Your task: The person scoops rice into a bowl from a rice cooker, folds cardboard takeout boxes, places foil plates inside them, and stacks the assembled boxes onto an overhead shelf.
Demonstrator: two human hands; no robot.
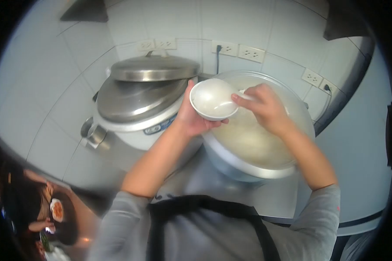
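My left hand [190, 115] holds a white bowl [214, 116] from its left side and below, thumb along the rim. In my right hand [266, 106] is a white rice paddle [225, 105], its broad end over the bowl's mouth. Pale food, which looks like rice, shows in the bowl, but the paddle and glare blur it. Both hands are above the left part of a large open rice cooker [248, 174]. Whitish rice [252, 141] lies inside that cooker, hazy to see.
To the left stands a second large cooker [135, 137] with a metal lid [135, 102] and another lid [154, 69] resting on it. A metal cup [93, 132] is beside it. Sockets [251, 53] line the tiled wall. At lower left, another person [24, 204] is near a plate of food [57, 210].
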